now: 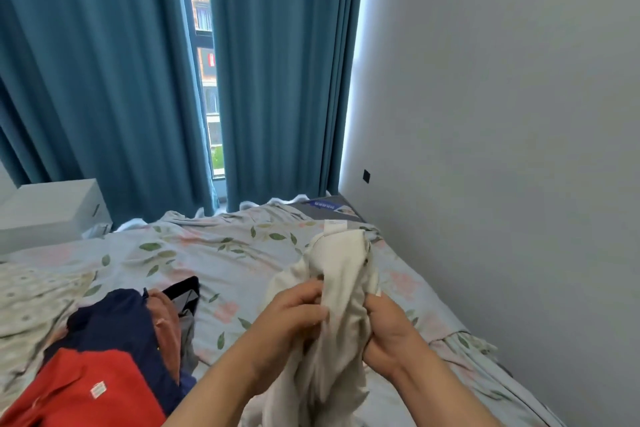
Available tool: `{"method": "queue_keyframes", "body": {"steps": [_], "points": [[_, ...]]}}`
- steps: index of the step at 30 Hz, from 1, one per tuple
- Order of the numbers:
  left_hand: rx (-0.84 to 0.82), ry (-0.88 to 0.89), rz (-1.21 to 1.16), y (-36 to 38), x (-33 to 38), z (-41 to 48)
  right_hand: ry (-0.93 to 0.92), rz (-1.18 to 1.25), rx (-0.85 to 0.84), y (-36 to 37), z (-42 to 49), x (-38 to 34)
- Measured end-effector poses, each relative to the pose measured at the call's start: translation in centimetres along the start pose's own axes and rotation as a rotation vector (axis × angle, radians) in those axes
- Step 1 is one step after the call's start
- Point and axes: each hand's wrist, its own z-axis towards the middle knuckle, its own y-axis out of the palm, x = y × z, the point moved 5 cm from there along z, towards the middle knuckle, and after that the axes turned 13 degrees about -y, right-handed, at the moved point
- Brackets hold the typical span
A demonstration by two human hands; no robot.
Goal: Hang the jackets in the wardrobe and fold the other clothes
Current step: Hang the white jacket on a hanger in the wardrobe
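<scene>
Two bare forearms reach up from the bottom edge, and both hands grip one off-white garment [343,274] above the right half of the bed [225,253]. Curled around a fold of the cloth, the left hand [294,315] pinches it between thumb and fingers. On the other side, the right hand [391,333] closes around the bunched fabric. The garment's long axis runs from the bottom edge up and away toward the far end of the bed. One white tag [335,225] stands at its far, upper end, and the rest hangs down between the wrists.

To the left, a single heap of clothes lies on the floral sheet. A red piece [93,388] is nearest, then a navy one [114,319], a rust-coloured one [166,322] and a black-and-grey one [187,291]. Two teal curtain panels [104,80] hang behind the bed with a narrow gap of window between them. One white cabinet [52,208] stands at the far left, and one dark socket [366,176] sits on the grey wall [502,114].
</scene>
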Motion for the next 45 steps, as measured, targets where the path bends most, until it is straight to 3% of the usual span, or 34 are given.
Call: {"method": "queue_keyframes", "body": {"steps": [2, 5, 6, 7, 10, 12, 15, 19, 25, 27, 32, 34, 35, 39, 42, 45], "points": [[0.17, 0.078, 0.206, -0.9, 1.5, -1.1, -0.015, 0.044, -0.069, 1.5, -0.5, -2.1], [0.722, 0.234, 0.492, -3.2, 4.5, -2.8, -0.108, 0.094, -0.213, 5.0, -1.4, -5.3], [0.797, 0.227, 0.478, -3.6, 5.3, -3.3, -0.129, 0.099, -0.265, 6.2, -1.9, -6.4], [0.754, 0.204, 0.436, -3.7, 5.8, -3.5, -0.138, 0.091, -0.328, 7.4, -2.5, -7.3], [0.268, 0.154, 0.252, -2.2, 6.7, -3.2, -0.132, 0.01, -0.553, 10.7, -4.5, -10.0], [0.105, 0.031, 0.142, -1.1, 6.6, -3.6, -0.12, -0.055, -0.574, 11.6, -5.2, -11.2], [0.075, 0.009, 0.183, -0.7, 7.6, -4.6, -0.124, -0.173, -0.475, 11.8, -5.4, -12.9], [0.198, 0.173, 0.528, -2.3, 12.5, -6.9, -0.171, -0.356, -0.332, 11.3, -5.5, -16.1], [0.472, 0.015, 0.729, -7.5, 17.7, -9.6, -0.268, -0.452, -0.012, 10.4, -5.1, -18.9], [0.628, 0.052, 0.829, -8.0, 19.5, -9.8, -0.261, -0.444, 0.036, 10.6, -4.8, -18.9], [1.202, 0.092, 1.28, -9.2, 24.2, -10.9, -0.31, -0.567, 0.098, 11.6, -4.1, -20.1], [1.258, -0.016, 1.201, -10.0, 25.0, -11.3, -0.391, -0.661, 0.109, 12.4, -4.0, -21.1], [1.209, -0.074, 1.072, -10.4, 25.1, -11.4, -0.412, -0.691, 0.099, 13.0, -4.0, -21.4], [0.786, -0.134, 0.335, -9.2, 24.0, -11.2, -0.375, -0.647, -0.04, 15.8, -4.8, -20.3], [0.53, -0.071, 0.023, -6.4, 23.8, -11.3, -0.413, -0.583, -0.227, 18.5, -5.9, -17.9], [0.402, 0.0, -0.261, -4.1, 24.0, -12.1, -0.462, -0.564, -0.411, 21.2, -7.7, -15.6]]}}
